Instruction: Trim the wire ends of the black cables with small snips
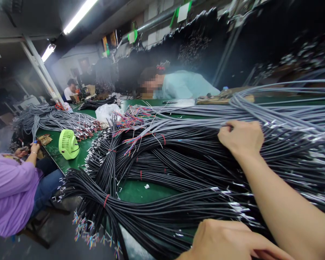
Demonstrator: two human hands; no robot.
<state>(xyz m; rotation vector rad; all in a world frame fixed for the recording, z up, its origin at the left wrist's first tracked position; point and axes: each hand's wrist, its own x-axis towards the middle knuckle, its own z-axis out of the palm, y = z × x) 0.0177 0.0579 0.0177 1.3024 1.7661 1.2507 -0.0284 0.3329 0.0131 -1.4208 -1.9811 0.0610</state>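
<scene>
A big heap of black cables (157,169) and grey cables (287,108) covers the green table (141,191). My right hand (241,139) reaches across the heap and is closed on a bunch of grey cables where they meet the black ones. My left hand (227,240) sits at the bottom edge of the view, on the near black cable bundle. Its fingers are pressed together and seem to grip that bundle, though they partly run out of frame. Many cable ends show stripped coloured wires (130,121).
A green desk fan (68,144) and a white plastic bag (107,112) lie on the table at left. A person in purple (11,187) sits at the left edge. Another person in light blue (184,85) leans over the far side. Black cables hang behind.
</scene>
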